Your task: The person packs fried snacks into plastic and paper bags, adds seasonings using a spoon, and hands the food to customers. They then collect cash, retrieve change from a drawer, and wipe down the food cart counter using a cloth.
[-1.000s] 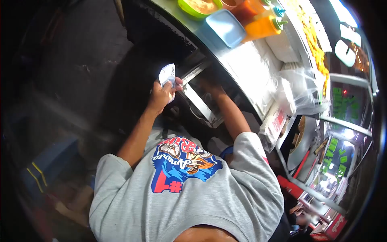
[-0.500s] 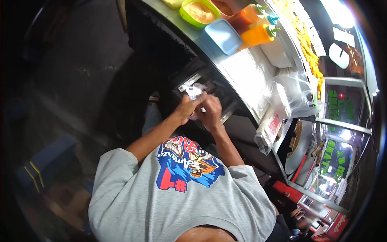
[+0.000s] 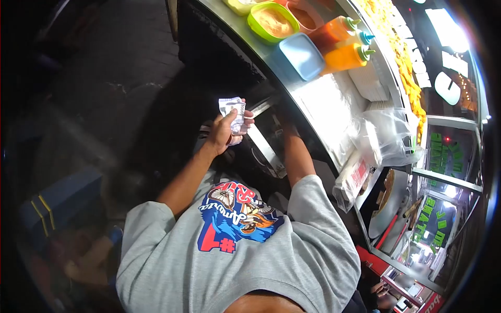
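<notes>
My left hand (image 3: 222,130) is closed on folded banknotes (image 3: 233,115), its thumb across their face, just left of an open drawer. The drawer (image 3: 266,151) has a pale metal rim and sits under the counter. My right hand (image 3: 284,119) reaches down into the drawer's dark inside; its fingers are lost in shadow, so whatever it touches does not show.
On the metal counter (image 3: 308,99) are a green tub (image 3: 272,22), a blue-lidded container (image 3: 301,56), sauce bottles (image 3: 345,57), plastic bags (image 3: 383,133) and foam trays (image 3: 368,81). A blue object with yellow stripes (image 3: 62,201) is at left.
Half a second ago both hands met at the banknotes above the drawer. They have since parted: the left moved left with the notes, and the right went down into the drawer.
</notes>
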Motion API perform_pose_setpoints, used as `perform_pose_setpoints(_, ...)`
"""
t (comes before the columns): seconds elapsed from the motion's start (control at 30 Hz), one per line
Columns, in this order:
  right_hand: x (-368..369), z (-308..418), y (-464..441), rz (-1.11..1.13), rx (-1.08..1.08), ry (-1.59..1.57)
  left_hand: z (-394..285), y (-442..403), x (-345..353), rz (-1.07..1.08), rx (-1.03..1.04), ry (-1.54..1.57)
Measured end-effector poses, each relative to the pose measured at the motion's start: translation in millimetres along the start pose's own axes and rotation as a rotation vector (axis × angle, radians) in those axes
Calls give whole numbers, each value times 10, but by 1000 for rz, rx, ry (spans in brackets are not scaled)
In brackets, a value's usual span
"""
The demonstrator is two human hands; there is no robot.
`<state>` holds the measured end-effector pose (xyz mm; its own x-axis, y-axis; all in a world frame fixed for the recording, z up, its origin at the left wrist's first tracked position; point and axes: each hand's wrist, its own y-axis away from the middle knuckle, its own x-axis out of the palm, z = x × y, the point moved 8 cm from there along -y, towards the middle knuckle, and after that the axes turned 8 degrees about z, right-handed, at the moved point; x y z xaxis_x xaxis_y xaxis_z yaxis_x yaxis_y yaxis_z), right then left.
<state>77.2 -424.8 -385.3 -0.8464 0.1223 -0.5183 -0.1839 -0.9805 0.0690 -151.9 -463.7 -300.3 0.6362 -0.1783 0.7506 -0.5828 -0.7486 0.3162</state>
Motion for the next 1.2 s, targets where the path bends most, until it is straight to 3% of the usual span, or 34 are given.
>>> perform_pose_setpoints(0.13,-267,-35,365,-114,-47,429,33,-16,-7,25,-17,-160)
perform_pose_setpoints(0.23,-324,238,783,-29,-11,694,133,-91,102,77,71,-322)
perform_pose_setpoints(0.33,-372,485,1007,27,144,706,219,-201,155,58,81,-371)
perform_pose_setpoints(0.37,-474,837,1153,-192,-63,704,214,-214,188,16,54,-423)
perform_pose_setpoints(0.4,-575,878,1271,-313,-74,535,217,-218,204,-25,25,-473)
perform_pose_setpoints(0.43,-677,894,1382,-431,-84,365,218,-267,198,12,148,-559)
perform_pose_setpoints(0.47,-758,894,1485,-544,-96,191,333,-260,175,14,75,-556)
perform_pose_setpoints(0.5,-798,1001,1554,-643,-14,-115,343,-137,297,16,-4,-555)
perform_pose_setpoints(0.53,-683,1123,1542,-650,17,-661,409,-36,403,28,-87,-565)
perform_pose_setpoints(0.57,-556,1166,1498,-539,17,-722,443,-33,476,58,47,-435)
perform_pose_setpoints(0.67,-52,1049,1424,-168,153,-821,546,10,526,86,42,-199)
perform_pose_setpoints(0.7,48,1142,1427,50,217,-749,552,-28,427,27,37,-182)
perform_pose_setpoints(0.73,79,1198,1368,35,88,-752,559,-62,329,-32,33,-164)
perform_pose_setpoints(0.8,115,1092,1322,318,209,-826,577,-61,134,-77,32,134)
perform_pose_setpoints(0.83,68,746,1216,319,177,-675,468,-46,57,-85,70,69)
perform_pose_setpoints(0.87,-81,586,1116,269,214,-322,337,-30,-10,-93,109,5)
perform_pose_setpoints(0.93,-86,224,919,280,-182,420,190,9,-100,-80,104,-9)
perform_pose_setpoints(1.0,5,-473,876,371,-70,510,109,46,-94,-34,119,-39)
perform_pose_setpoints(1.13,-161,-683,705,582,291,560,145,81,-139,-21,46,-138)
perform_pose_setpoints(1.2,-182,-965,634,563,127,675,206,122,-205,-30,17,-142)
